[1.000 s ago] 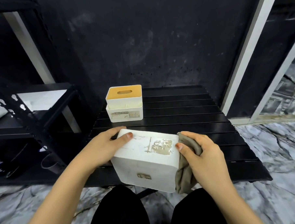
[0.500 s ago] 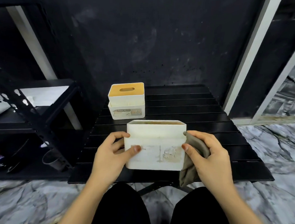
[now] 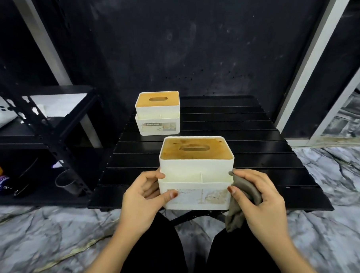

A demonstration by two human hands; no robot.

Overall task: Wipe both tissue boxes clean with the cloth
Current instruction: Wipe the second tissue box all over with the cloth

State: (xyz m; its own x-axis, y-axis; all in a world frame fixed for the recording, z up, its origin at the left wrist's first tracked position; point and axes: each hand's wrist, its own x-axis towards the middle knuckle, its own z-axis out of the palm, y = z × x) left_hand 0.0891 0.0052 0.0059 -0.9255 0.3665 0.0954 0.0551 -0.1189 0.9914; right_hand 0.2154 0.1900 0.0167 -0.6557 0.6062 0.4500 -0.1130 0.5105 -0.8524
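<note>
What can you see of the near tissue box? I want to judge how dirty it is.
The near box is white, plastic-looking, with a brown wooden-looking lid with an oval slot. A front pocket with a divider carries a torn, stained label. It stands upright at the black table's near edge. The left hand grips its left side; the right hand, holding the grey cloth, grips its right side.

Black slatted table (image 3: 226,122) stands on grey-white marble-pattern floor (image 3: 333,222). Directly behind the table: dark, scuffed wall (image 3: 191,43). Left of the table: black metal shelving rack (image 3: 40,130). Right of the table: pale frame posts (image 3: 307,58). Lighting dim.
</note>
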